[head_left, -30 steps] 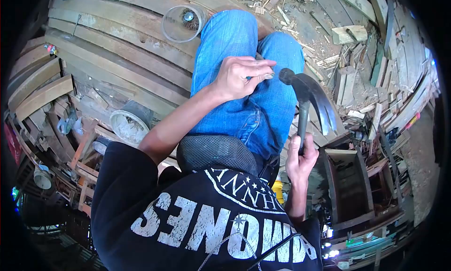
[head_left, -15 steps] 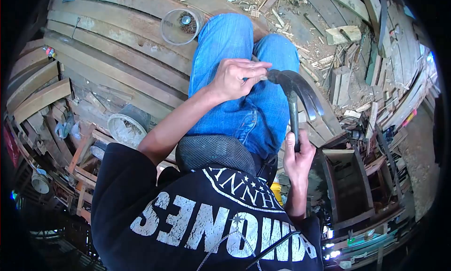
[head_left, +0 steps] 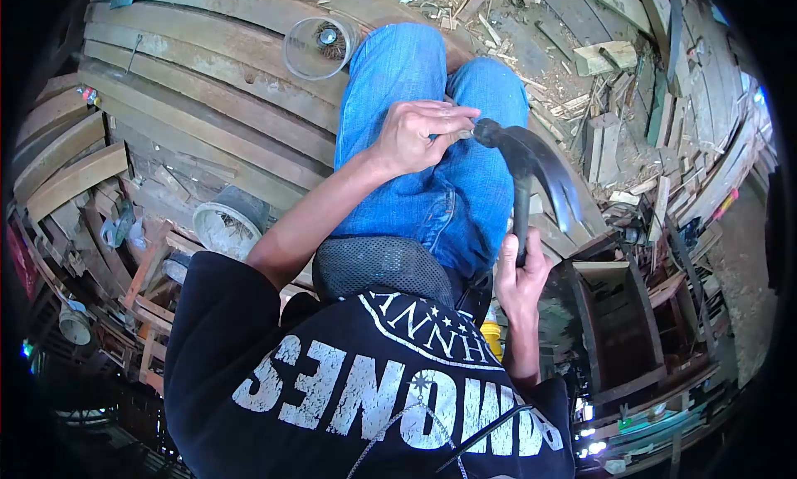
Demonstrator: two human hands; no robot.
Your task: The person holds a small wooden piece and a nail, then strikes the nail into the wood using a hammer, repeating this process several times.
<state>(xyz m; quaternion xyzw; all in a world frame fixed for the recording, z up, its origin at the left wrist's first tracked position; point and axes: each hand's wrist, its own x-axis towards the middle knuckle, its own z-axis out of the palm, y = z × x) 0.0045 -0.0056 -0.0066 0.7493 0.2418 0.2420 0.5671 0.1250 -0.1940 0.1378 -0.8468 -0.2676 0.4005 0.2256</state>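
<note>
My left hand is over my knees, its fingers pinched together beside the hammer's striking face; what they hold is too small to make out. My right hand is wrapped round the lower handle of a dark claw hammer. The hammer head lies just right of my left fingertips, with its claw curving down to the right. My jeans show beneath both hands.
A clear round container with small dark pieces stands left of my knee on wooden planks. A whitish bucket is at the left. Wood scraps and an open wooden frame lie right.
The hammer head has tilted and shifted slightly, its claw now lower and farther right. My right hand has moved a little left. My left hand has hardly moved.
</note>
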